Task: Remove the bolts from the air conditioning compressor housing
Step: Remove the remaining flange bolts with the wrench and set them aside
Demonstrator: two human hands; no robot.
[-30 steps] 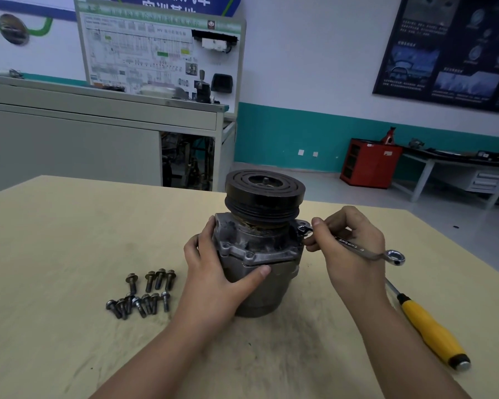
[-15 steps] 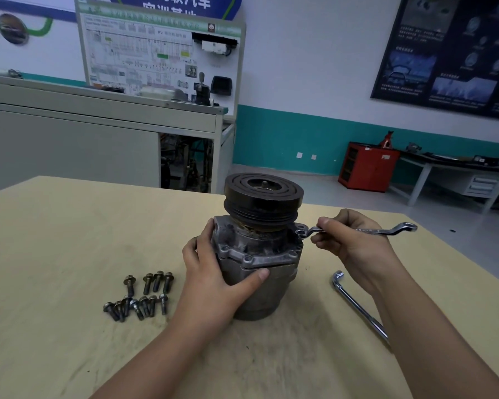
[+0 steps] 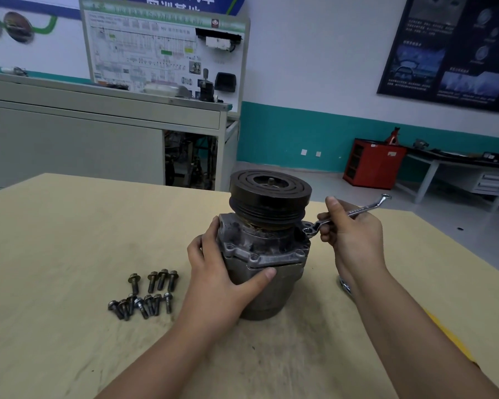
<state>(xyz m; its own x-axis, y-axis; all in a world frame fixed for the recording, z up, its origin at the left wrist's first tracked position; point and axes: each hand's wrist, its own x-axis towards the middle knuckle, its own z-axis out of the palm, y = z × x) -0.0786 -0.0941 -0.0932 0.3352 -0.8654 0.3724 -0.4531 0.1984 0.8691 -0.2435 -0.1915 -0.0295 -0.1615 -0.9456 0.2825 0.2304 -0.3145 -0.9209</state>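
Behind compressor [image 3: 260, 243], board [image 3: 144, 56] lettering "HV"

We find the compressor [image 3: 264, 254] upright at mid-surface [image 3: 55, 254], with the pulley [image 3: 271, 194] on top. Our left hand [image 3: 222, 272] wraps its left side. Our right hand [image 3: 352, 234], just right of it, holds the wrench [image 3: 363, 208], whose near end sits on the housing's right edge. Loose bolts [image 3: 147, 295] lie in two rows on the surface, left of the compressor. A cabinet [image 3: 69, 133] stands behind the surface.

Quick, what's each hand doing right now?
Left hand: closed around the compressor.
Right hand: closed on the wrench, whose ring end sits at the compressor's right edge.
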